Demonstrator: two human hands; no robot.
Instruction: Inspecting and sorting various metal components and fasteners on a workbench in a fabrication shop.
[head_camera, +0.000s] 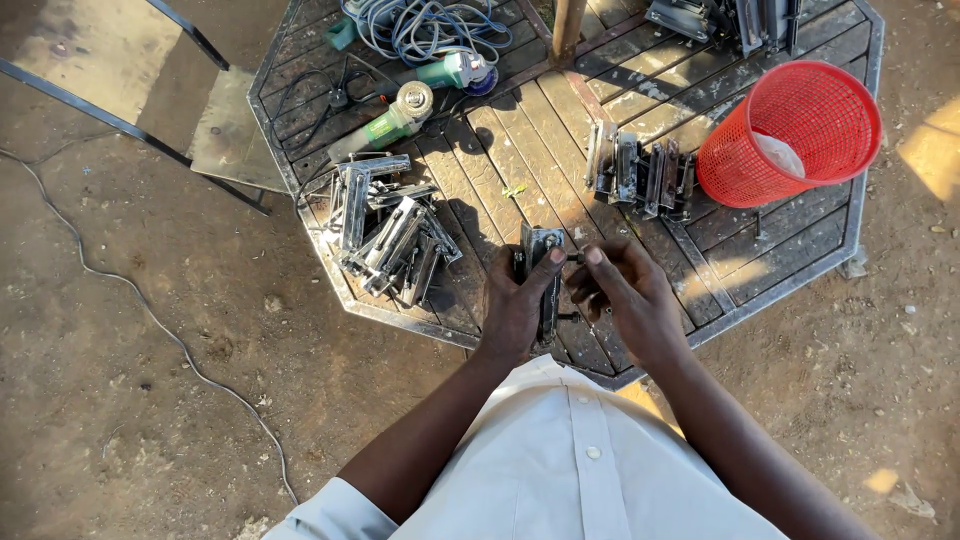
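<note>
Under your hands lies the dark grey-brown octagonal slatted tabletop (520, 150), its weathered planks striped by narrow black gaps and edged in a dull metal frame. The silvery grey metal bracket (540, 250) you hold matches the shiny steel-grey heap of brackets (385, 230) and the grey row of brackets (640, 170). The red plastic mesh basket (800, 135) shows an open lattice pattern. Two green-bodied angle grinders (395, 120) lie beside a coil of pale blue-grey cable (430, 25). Your shirt (560, 470) is plain pale white-blue with white buttons. The dirt floor (130, 380) is reddish brown.
</note>
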